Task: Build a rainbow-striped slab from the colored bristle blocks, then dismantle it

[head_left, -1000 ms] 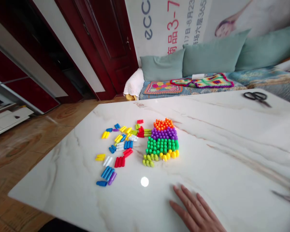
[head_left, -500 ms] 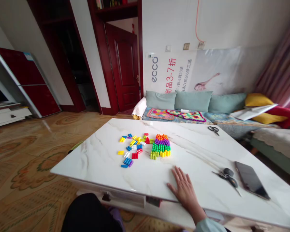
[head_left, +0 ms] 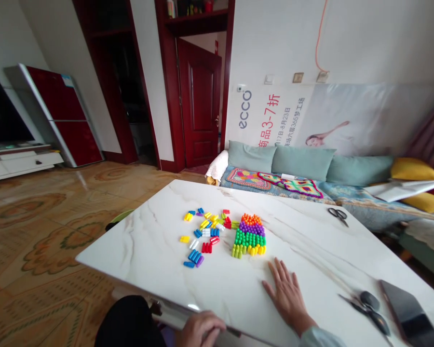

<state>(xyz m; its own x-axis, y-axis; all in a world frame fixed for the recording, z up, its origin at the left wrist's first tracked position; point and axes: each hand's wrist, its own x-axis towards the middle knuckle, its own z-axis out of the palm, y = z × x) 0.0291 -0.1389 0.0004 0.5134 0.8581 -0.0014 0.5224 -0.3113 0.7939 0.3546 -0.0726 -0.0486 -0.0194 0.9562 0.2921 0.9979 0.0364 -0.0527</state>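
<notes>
1. The banded block of small, glossy plastic pieces [head_left: 250, 239] lies on the white, brown-veined table [head_left: 144, 250], its long axis running near to far: orange farthest, then purple, green, and lime beside yellow nearest.
2. Left of it are scattered small plastic tubes [head_left: 207, 247] in blue, red, white, yellow and purple. The red trio points near to far; the purple tube nearest the table's front edge slants away to the right.
3. The right hand [head_left: 286, 292] rests palm down near the block, fingers spread and pointing away, holding nothing.
4. The left hand [head_left: 202, 328] is at the front edge, fingers curled; I cannot tell whether it grips anything.
5. The black-handled scissors [head_left: 337, 215] lie farther right, blades pointing nearer and rightward.
</notes>
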